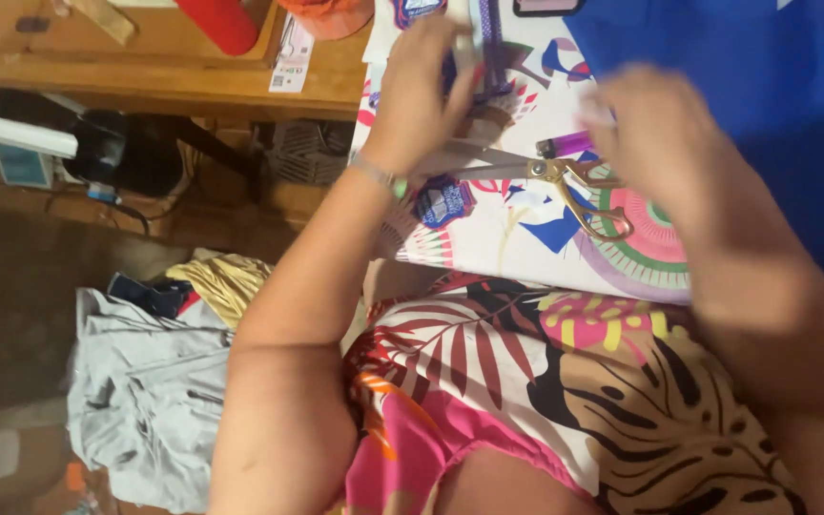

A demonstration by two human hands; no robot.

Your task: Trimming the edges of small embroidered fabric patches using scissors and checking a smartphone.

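Left hand (422,91) at 12 o'clock, fingers closed on a purple strip (490,38). Gold-handled scissors (565,181) lie unheld on printed fabric (488,238). Right hand (655,129) at 1 o'clock, blurred; grip unclear. No cut visible; progress unclear.

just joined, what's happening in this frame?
A person works over a patterned cloth on a table. The left hand pinches a small strip-like piece, blurred, at the far edge. The right hand hovers above gold-handled scissors lying on the cloth beside a purple lighter. Blue fabric lies to the right; clothes are piled on the floor.
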